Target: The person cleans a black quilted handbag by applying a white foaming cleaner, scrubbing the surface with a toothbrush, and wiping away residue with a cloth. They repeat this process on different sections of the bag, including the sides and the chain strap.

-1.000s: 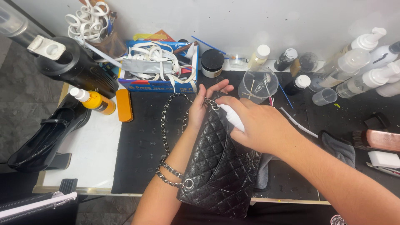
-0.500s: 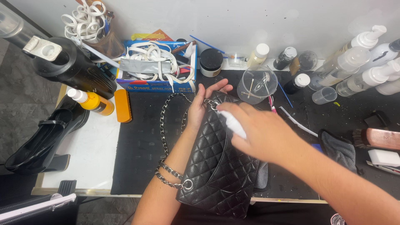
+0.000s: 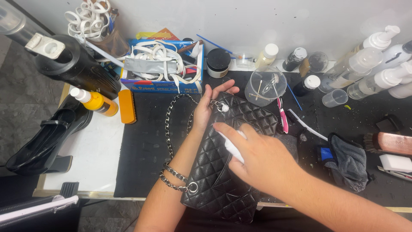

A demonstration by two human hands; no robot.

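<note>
Landmark for all positions: the black quilted leather handbag (image 3: 231,159), lying flap-up on the dark mat (image 3: 141,146) of the worktop, its lower edge overhanging the near edge.

Far left of the bag: a glossy black heeled shoe (image 3: 40,144), a small orange squeeze bottle with a white nozzle (image 3: 95,102) and an orange oblong block (image 3: 127,106).

Behind the bag, left: a blue cardboard box (image 3: 161,83) holding white straps, a grey folded piece and some sticks.

My left hand (image 3: 208,107) steadies the bag's top corner beside the ring of the silver chain strap (image 3: 171,129); its fingers (image 3: 223,88) are spread and flat against the leather, closed on nothing.

My right hand (image 3: 255,161) lies over the bag's middle, its fingers curled round a white cloth or pad (image 3: 231,148) that touches the flap.

Step, as I judge it: wiping the quilted flap. Next move calls for even strokes along the stitching while the left hand stops the bag sliding off the edge.

Behind the bag, centre: a black-lidded jar (image 3: 218,62); contents hidden.

Behind, right: a clear round tub (image 3: 265,88) with thin sticks and something dark inside.

Further right: small dark bottles with white caps (image 3: 307,84), an apparently empty clear cup (image 3: 334,98), and clear pump bottles (image 3: 365,64) of pale liquid.

Right of the bag: a grey cloth (image 3: 349,161).
</note>
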